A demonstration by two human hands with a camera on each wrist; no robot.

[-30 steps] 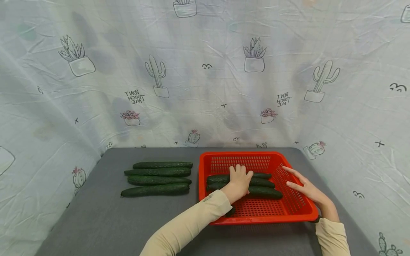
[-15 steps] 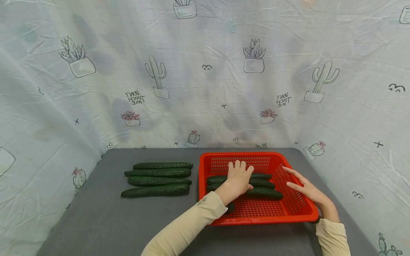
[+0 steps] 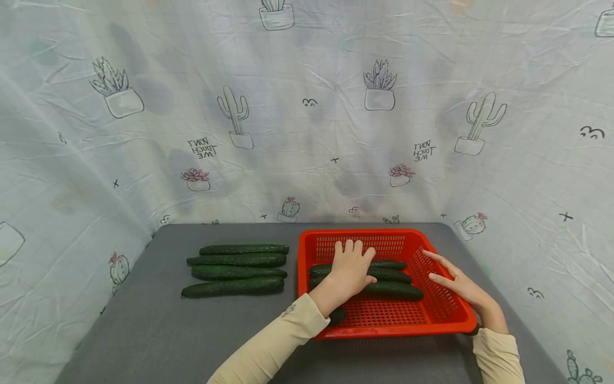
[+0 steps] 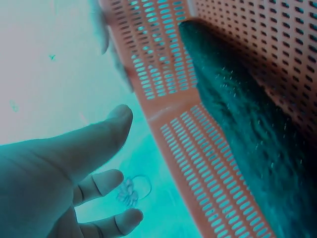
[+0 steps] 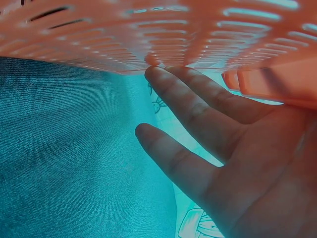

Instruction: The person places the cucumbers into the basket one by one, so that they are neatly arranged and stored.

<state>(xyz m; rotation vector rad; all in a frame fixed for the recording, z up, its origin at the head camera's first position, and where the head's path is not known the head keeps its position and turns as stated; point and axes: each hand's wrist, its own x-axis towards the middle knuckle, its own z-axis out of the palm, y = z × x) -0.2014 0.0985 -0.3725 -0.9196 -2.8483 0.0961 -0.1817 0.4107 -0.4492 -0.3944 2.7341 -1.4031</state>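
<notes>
In the head view my left hand (image 3: 349,269) hovers over the left half of the red plastic basket (image 3: 384,332), fingers spread and holding nothing. Beneath it, side by side, lie cucumbers (image 3: 393,289), partly hidden by the hand. Another cucumber (image 3: 338,316) shows one end below the left wrist. The left wrist view has a large dark cucumber (image 4: 237,114) against the slotted basket wall, apart from the thumb and fingers. My right hand (image 3: 462,288) straddles the basket's right rim, two digits inside; the right wrist view shows other fingers (image 5: 198,111) outside against the wall.
Several cucumbers (image 3: 235,286) lie in a row on the grey table (image 3: 158,330), left of the basket. A pale curtain (image 3: 307,128) printed with cacti hangs behind and along both sides of the table.
My left hand has shifted up and to the left above the cucumbers, its fingers coming off them. The right hand and the basket stay where they were.
</notes>
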